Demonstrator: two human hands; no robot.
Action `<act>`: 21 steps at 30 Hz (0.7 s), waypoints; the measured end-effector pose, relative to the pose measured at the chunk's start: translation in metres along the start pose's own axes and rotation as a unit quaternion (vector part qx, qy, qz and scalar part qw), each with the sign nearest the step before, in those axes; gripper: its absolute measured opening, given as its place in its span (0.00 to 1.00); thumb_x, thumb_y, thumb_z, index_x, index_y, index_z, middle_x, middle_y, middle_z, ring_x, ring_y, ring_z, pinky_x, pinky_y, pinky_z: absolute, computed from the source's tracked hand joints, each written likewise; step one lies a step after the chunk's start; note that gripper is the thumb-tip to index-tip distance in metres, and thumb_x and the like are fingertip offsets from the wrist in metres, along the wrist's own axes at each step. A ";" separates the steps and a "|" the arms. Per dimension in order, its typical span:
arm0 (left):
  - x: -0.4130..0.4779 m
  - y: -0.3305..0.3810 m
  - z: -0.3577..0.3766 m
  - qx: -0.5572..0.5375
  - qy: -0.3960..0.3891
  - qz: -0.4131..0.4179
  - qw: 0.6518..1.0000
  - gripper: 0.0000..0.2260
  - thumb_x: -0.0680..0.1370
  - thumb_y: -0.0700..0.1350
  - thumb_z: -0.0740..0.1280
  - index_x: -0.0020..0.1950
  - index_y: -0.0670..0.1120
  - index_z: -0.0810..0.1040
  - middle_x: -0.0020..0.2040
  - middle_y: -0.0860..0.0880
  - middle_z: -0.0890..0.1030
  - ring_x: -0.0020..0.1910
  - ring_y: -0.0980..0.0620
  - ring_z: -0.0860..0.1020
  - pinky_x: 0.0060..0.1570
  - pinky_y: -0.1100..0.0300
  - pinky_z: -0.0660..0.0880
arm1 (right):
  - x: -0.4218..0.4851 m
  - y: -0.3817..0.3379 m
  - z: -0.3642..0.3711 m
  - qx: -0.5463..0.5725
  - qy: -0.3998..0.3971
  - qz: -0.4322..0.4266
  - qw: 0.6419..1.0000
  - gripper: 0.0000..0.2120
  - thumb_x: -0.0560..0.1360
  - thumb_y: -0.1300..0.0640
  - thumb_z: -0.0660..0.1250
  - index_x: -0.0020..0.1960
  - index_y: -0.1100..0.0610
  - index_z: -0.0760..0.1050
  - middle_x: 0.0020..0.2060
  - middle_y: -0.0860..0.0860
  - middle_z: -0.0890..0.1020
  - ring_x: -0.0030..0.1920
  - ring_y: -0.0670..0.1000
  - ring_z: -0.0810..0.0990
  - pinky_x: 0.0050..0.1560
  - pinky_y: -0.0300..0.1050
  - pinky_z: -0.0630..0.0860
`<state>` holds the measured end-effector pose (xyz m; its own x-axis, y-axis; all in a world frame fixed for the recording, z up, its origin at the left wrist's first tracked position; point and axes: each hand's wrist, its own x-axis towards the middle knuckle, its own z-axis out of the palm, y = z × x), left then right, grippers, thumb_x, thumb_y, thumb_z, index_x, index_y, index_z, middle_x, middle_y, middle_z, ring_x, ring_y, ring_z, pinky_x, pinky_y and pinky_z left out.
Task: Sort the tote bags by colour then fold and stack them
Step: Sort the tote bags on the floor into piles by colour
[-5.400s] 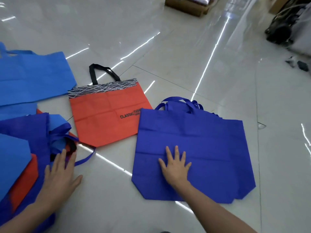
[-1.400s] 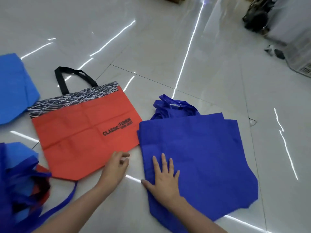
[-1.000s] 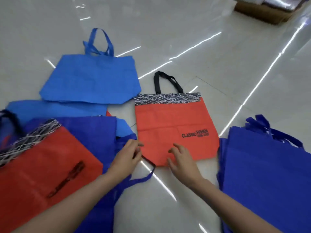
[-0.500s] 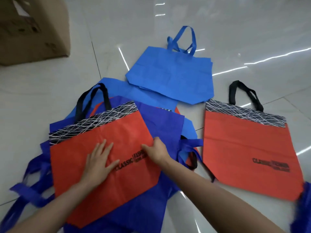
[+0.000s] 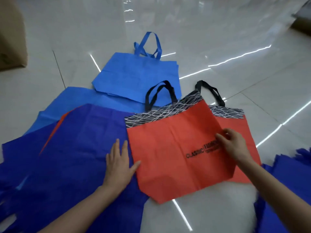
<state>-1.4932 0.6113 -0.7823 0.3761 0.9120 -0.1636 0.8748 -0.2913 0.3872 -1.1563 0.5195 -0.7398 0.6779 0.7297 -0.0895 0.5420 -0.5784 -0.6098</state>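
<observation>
**Red tote laid over red tote, one hand flat, one hand pinching**

At the far left edge stands a brown cardboard box [image 5: 11, 41] on the glossy pale tiled floor [image 5: 218, 39]. Below it spreads a loose heap of dark blue totes [image 5: 67, 157], with a thin red sliver [image 5: 53, 133] showing between two of its layers and a light blue sheet [image 5: 75, 101] sticking out from under its far side. Beyond that lies a flat light blue tote [image 5: 134, 76], its handles [image 5: 148, 46] pointing away from the person.

The left hand [image 5: 118, 163] lies palm down on the dark blue heap, fingers straight and holding nothing, its thumb touching the left edge of the upper red tote [image 5: 165, 153]. This bag lies flat, tilted, partly over the blue heap and partly on bare floor. It has a black band with white scribbled lines along its top and black handles [image 5: 158, 93]. On it is printed "CLASSIC" [image 5: 195, 153], followed by "FASHION", partly covered and blurred; the smaller line beneath cannot be read.

The right hand [image 5: 234, 145] pinches the upper red tote at its right edge, thumb and fingers curled onto the cloth. Under this bag lies a lower red tote [image 5: 235, 123] of the same pattern, showing at the right. Further right lie more dark blue bags [image 5: 289, 179], and another box [image 5: 303, 26] sits at the top right corner.
</observation>
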 end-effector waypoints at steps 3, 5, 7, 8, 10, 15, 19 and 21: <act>-0.008 0.008 0.012 0.018 -0.068 0.003 0.998 0.40 0.76 0.63 0.60 0.77 0.44 0.43 0.77 0.42 0.41 0.76 0.45 0.45 0.73 0.50 0.50 | -0.004 0.034 -0.023 -0.215 0.065 0.070 0.972 0.25 0.74 0.53 0.70 0.66 0.62 0.69 0.61 0.65 0.74 0.59 0.67 0.73 0.58 0.59 0.69; -0.013 0.006 0.014 0.041 -0.126 0.022 0.991 0.45 0.71 0.72 0.53 0.77 0.47 0.40 0.77 0.45 0.39 0.76 0.47 0.42 0.73 0.49 0.49 | -0.017 0.034 -0.005 -0.264 0.043 -0.030 0.963 0.31 0.72 0.49 0.70 0.69 0.61 0.67 0.64 0.67 0.71 0.60 0.69 0.73 0.60 0.64 0.70; -0.021 0.003 0.014 0.074 -0.147 0.024 0.986 0.53 0.60 0.77 0.44 0.76 0.49 0.37 0.76 0.47 0.36 0.76 0.47 0.38 0.72 0.45 0.45 | -0.042 0.016 0.034 -0.262 -0.054 -0.166 0.949 0.30 0.73 0.39 0.60 0.71 0.52 0.66 0.67 0.63 0.71 0.63 0.67 0.73 0.60 0.65 0.71; -0.026 0.003 0.014 0.084 -0.155 0.014 0.984 0.54 0.58 0.78 0.45 0.76 0.49 0.35 0.76 0.47 0.33 0.75 0.47 0.35 0.72 0.43 0.45 | -0.054 0.004 0.054 -0.273 -0.122 -0.207 0.932 0.31 0.73 0.36 0.51 0.73 0.46 0.62 0.72 0.57 0.66 0.68 0.64 0.68 0.63 0.65 0.67; -0.037 0.004 0.017 0.102 -0.175 -0.024 0.979 0.53 0.65 0.75 0.56 0.75 0.47 0.33 0.75 0.45 0.32 0.75 0.44 0.34 0.71 0.40 0.46 | -0.071 -0.008 0.082 -0.274 -0.231 -0.186 0.915 0.30 0.74 0.33 0.43 0.75 0.38 0.51 0.77 0.46 0.50 0.76 0.57 0.51 0.71 0.64 0.54; -0.044 0.003 0.011 0.124 -0.131 -0.063 0.981 0.36 0.78 0.61 0.58 0.77 0.44 0.46 0.77 0.42 0.45 0.76 0.44 0.47 0.69 0.50 0.61 | -0.049 -0.005 0.092 -0.242 -0.236 -0.092 0.937 0.25 0.80 0.40 0.51 0.76 0.38 0.50 0.77 0.42 0.45 0.77 0.56 0.43 0.70 0.67 0.49; -0.034 -0.008 -0.008 0.044 0.002 -0.059 0.997 0.11 0.80 0.53 0.58 0.51 0.45 0.67 0.49 0.46 0.78 0.50 0.44 0.77 0.40 0.54 0.70 | -0.051 -0.028 0.094 -0.158 -0.119 -0.125 0.972 0.30 0.77 0.39 0.47 0.71 0.55 0.67 0.73 0.58 0.62 0.72 0.61 0.61 0.70 0.57 0.59; -0.021 -0.017 -0.014 -0.136 0.064 -0.113 0.982 0.13 0.80 0.49 0.61 0.42 0.42 0.65 0.37 0.44 0.74 0.39 0.41 0.73 0.37 0.51 0.67 | -0.072 -0.045 0.096 -0.072 -0.015 -0.214 0.974 0.26 0.77 0.44 0.50 0.62 0.61 0.74 0.62 0.60 0.74 0.62 0.60 0.72 0.63 0.51 0.65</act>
<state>-1.5199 0.6016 -0.7724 0.1247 0.9784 -0.1650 0.8114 -0.0048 0.5844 -1.2767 0.5276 -0.7814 0.3601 0.9246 0.1239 0.8377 -0.2621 -0.4791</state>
